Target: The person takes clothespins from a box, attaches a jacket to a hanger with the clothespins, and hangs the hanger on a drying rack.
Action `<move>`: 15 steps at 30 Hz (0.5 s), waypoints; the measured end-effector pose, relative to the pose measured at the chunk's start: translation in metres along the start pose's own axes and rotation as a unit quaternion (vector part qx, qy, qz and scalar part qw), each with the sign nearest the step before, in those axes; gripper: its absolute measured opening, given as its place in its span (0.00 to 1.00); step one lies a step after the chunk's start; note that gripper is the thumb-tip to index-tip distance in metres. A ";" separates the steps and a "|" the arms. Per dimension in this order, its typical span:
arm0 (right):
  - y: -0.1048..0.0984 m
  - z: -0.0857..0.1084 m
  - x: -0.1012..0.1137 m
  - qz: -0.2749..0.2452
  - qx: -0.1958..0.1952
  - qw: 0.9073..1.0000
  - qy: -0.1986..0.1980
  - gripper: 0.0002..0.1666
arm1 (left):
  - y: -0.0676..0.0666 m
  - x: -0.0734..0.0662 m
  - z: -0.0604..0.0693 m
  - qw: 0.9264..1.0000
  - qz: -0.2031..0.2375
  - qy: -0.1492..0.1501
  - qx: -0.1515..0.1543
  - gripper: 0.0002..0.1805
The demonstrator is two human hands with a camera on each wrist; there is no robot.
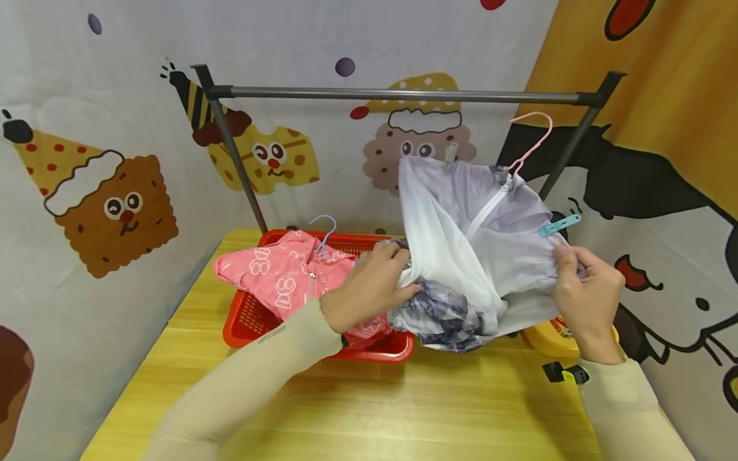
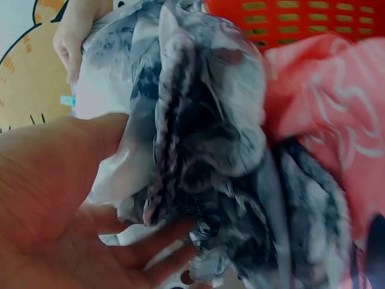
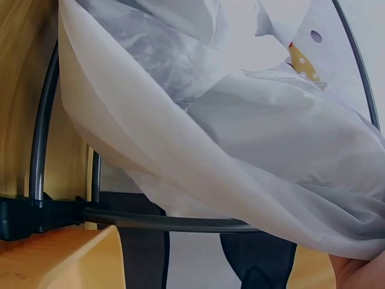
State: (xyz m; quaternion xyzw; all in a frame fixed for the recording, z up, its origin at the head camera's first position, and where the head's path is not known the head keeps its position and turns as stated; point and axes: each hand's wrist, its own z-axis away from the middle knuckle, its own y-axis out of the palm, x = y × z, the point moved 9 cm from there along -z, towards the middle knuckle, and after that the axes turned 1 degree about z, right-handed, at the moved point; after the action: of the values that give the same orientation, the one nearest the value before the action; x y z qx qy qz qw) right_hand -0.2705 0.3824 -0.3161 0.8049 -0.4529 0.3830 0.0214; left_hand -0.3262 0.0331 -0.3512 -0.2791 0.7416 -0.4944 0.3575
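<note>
While the fingers of the right hand (image 1: 590, 298) are closing in a pinch on its side edge, the white-and-grey garment (image 1: 455, 234) is hanging above the tabletop (image 1: 403, 403), right of the red basket (image 1: 383, 354) and partly overlapping it in the head view. Left hand (image 1: 369, 282) is touching the bunched dark-patterned part; its fingers are spreading loosely, thumb well apart, fabric passing between; cannot tell any firm grip. A pink hanger (image 1: 550, 125) is poking its hook out at the neck, below the rack's rail (image 1: 398, 95) and not touching it. A white zipper (image 1: 483, 214) is running down from there. A teal clip (image 1: 559, 225) is sitting at one shoulder, a pale clip (image 1: 451, 153) at the other. A pink garment (image 1: 273, 269) is lying in the basket, a blue hook (image 1: 334, 225) sticking up. A yellow container (image 1: 542, 339) is standing behind the right wrist.
</note>
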 end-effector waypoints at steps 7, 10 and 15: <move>0.001 -0.001 -0.003 0.002 -0.007 1.000 0.000 0.15 | 0.008 0.031 0.015 0.994 0.027 -0.089 0.062 0.55; 0.002 -0.001 -0.002 0.005 -0.004 1.000 0.001 0.16 | 0.013 0.034 0.016 0.992 0.037 -0.093 0.079 0.58; 0.005 0.000 0.001 0.000 0.001 1.000 -0.001 0.17 | 0.016 0.030 0.011 0.995 0.058 -0.061 0.054 0.53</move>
State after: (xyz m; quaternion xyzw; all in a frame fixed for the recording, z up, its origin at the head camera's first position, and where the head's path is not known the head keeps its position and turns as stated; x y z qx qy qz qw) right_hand -0.2739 0.3787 -0.3172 0.8052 -0.4527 0.3825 0.0194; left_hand -0.3357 0.0097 -0.3768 -0.2454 0.7054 -0.4940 0.4451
